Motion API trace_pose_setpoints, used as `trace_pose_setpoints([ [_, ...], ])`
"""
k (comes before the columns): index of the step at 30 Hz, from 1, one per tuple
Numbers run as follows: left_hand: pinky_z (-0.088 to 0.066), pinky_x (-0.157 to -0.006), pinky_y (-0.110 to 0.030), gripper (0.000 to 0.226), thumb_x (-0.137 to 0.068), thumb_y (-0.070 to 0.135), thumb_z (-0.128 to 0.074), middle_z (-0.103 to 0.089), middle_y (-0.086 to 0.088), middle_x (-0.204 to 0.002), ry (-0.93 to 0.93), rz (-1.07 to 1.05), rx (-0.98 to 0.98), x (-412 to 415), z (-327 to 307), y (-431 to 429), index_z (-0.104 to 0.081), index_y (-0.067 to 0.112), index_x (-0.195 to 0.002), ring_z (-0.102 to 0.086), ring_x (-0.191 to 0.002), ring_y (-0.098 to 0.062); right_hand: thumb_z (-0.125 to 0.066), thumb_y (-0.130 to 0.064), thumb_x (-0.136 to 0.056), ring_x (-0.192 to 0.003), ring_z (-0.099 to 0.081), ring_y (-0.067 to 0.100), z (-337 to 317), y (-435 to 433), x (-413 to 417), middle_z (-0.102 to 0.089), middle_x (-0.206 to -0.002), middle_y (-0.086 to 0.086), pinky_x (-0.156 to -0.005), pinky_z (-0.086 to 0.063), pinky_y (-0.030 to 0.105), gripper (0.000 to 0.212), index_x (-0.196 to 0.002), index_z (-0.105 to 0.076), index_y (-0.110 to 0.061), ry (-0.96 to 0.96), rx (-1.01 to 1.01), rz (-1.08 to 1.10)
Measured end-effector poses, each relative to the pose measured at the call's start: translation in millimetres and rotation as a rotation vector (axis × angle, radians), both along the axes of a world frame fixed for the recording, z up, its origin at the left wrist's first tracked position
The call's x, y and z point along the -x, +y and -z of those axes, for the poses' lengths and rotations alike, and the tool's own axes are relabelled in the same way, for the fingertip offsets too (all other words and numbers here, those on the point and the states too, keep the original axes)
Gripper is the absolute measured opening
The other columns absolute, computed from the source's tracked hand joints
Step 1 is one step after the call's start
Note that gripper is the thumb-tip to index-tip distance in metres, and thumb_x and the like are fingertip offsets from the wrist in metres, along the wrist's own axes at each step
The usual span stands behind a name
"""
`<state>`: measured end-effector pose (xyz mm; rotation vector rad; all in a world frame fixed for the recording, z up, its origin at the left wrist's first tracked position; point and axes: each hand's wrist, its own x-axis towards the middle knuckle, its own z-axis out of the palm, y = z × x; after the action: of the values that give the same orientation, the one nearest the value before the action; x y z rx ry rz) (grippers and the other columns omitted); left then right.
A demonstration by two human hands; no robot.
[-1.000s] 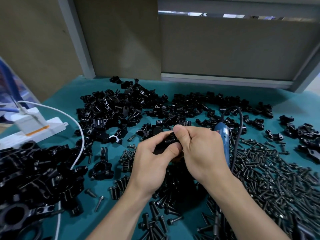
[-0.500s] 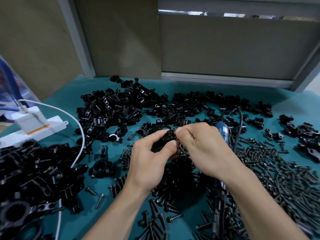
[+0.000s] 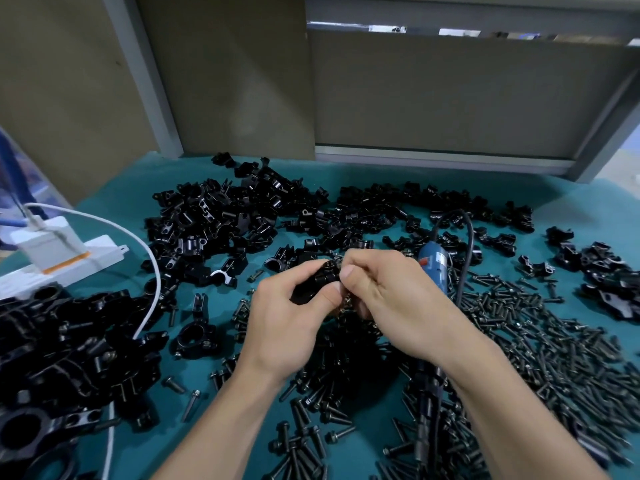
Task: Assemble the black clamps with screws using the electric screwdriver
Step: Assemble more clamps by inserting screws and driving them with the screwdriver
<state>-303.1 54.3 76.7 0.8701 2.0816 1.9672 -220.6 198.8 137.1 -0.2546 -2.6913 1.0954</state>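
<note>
- Leftmost, a white power strip (image 3: 69, 261) lies at the edge of the teal mat (image 3: 575, 202), with a white cable (image 3: 152, 271) curving towards the viewer; nearer the viewer beside it is a heap of larger black clamps (image 3: 62, 348), which look already assembled.
- Behind the hands, a wide heap of loose clamp parts (image 3: 225, 230) spreads across the mat.
- At centre, the left hand (image 3: 287, 323) has its fingers curled round one black clamp (image 3: 315, 282), with the thumb pressed along its near side; the clamp is held clear of the mat, between the two hands.
- Touching it, the right hand (image 3: 388, 299) has its fingers curled, with thumb and forefinger pinching at the clamp's top end, where a screw (image 3: 335, 264) shows only small and partly hidden; whether its thread is in the hole I cannot tell.
- Just behind the right hand, the blue electric screwdriver (image 3: 433, 268) lies on the mat untouched, its black cord looping back.
- To the right, loose screws (image 3: 554, 358) lie thick over the mat.
- The step in hand looks like starting a screw by finger; the next move would call for the right hand to let go and take up the screwdriver, while the left holds the clamp steady so the screw does not tip out.
</note>
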Motion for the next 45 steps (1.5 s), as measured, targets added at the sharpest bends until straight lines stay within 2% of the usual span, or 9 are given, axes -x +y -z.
trace_pose_setpoints([
  [6, -0.056, -0.103, -0.047, 0.047, -0.081, 0.049, -0.072, -0.077, 0.012, -0.117, 0.013, -0.027, 0.031, 0, 2, 0, -0.076, 0.032, -0.124, -0.071, -0.115, -0.011, -0.039, -0.052, -0.106, -0.038, -0.036, 0.008, -2, -5, 3, -0.04, -0.04, -0.01, -0.053, -0.035, 0.029, 0.069, -0.046, -0.044, -0.018, -0.133, 0.143, 0.113],
  [9, -0.055, -0.104, -0.049, 0.057, -0.077, 0.056, -0.073, -0.078, 0.005, -0.117, -0.047, -0.069, 0.041, 0, 5, 3, -0.075, 0.027, -0.126, -0.071, -0.115, -0.019, -0.033, -0.068, -0.101, -0.055, -0.062, 0.024, -9, 9, -11, -0.063, -0.058, 0.006, -0.063, -0.052, 0.035, 0.071, -0.07, -0.06, -0.01, -0.116, -0.059, 0.366],
  [13, -0.058, -0.1, -0.048, 0.058, -0.075, 0.058, -0.072, -0.079, 0.004, -0.109, -0.104, -0.072, 0.048, -2, 5, 7, -0.075, 0.029, -0.124, -0.074, -0.107, -0.019, -0.059, -0.068, -0.091, -0.07, -0.048, 0.027, -1, 13, -29, -0.044, -0.074, 0.001, -0.067, -0.04, 0.039, 0.057, -0.107, -0.041, -0.016, -0.466, -0.382, 0.702],
  [18, -0.055, -0.104, -0.054, 0.065, -0.073, 0.062, -0.072, -0.077, -0.002, -0.12, -0.134, -0.024, 0.068, -6, 4, 9, -0.074, 0.027, -0.128, -0.071, -0.117, -0.027, -0.083, -0.05, -0.077, -0.071, -0.056, 0.022, 1, 21, -20, -0.051, -0.081, 0.003, -0.059, -0.042, 0.03, 0.062, -0.112, -0.053, -0.009, -0.609, -0.173, 0.757],
  [24, -0.063, -0.089, -0.049, 0.068, -0.071, 0.059, -0.073, -0.08, 0.003, -0.101, -0.174, -0.021, 0.022, -10, 3, 6, -0.073, 0.023, -0.128, -0.079, -0.084, -0.015, -0.08, -0.008, -0.071, -0.057, -0.059, 0.02, -1, 32, -38, -0.069, -0.09, 0.011, -0.044, -0.048, 0.024, 0.033, -0.101, -0.068, -0.01, 0.059, 0.921, 0.872],
  [28, -0.065, -0.082, -0.048, 0.024, -0.079, 0.048, -0.073, -0.079, 0.003, -0.088, -0.151, 0.024, 0.001, -9, 3, 6, -0.079, 0.038, -0.1, -0.078, -0.082, -0.022, -0.069, 0.004, -0.066, -0.06, -0.066, 0.022, -19, 29, -31, -0.065, -0.073, 0.009, -0.062, -0.06, 0.036, 0.04, -0.104, -0.059, -0.004, 0.402, 1.581, 0.595],
  [31, -0.066, -0.079, -0.046, 0.012, -0.086, 0.037, -0.072, -0.079, 0.003, -0.086, -0.121, 0.012, 0.012, -10, 6, 4, -0.079, 0.041, -0.096, -0.077, -0.079, -0.022, -0.059, 0.006, -0.086, -0.06, -0.067, 0.024, -25, 22, -19, -0.062, -0.063, 0.01, -0.066, -0.062, 0.035, 0.014, -0.092, -0.053, -0.006, 0.479, 1.654, 0.569],
  [36, -0.066, -0.077, -0.042, 0.019, -0.086, 0.038, -0.074, -0.079, 0.005, -0.088, -0.139, -0.02, 0.019, -9, 7, 2, -0.078, 0.04, -0.105, -0.077, -0.077, -0.019, -0.057, 0.007, -0.084, -0.049, -0.053, 0.016, -16, 34, 3, -0.053, -0.061, 0.005, -0.053, -0.05, 0.027, 0.024, -0.096, -0.048, -0.011, 0.811, 1.761, 0.654],
  [45, -0.06, -0.06, -0.027, 0.03, -0.083, 0.033, -0.077, -0.078, -0.001, -0.076, -0.137, -0.029, 0.01, -7, 5, 4, -0.075, 0.054, -0.104, -0.075, -0.064, -0.022, -0.059, 0.007, -0.083, -0.051, -0.053, 0.016, -6, 46, 20, -0.055, -0.063, 0.004, -0.053, -0.049, 0.028, 0.026, -0.1, -0.048, -0.009, 0.929, 1.743, 0.635],
])
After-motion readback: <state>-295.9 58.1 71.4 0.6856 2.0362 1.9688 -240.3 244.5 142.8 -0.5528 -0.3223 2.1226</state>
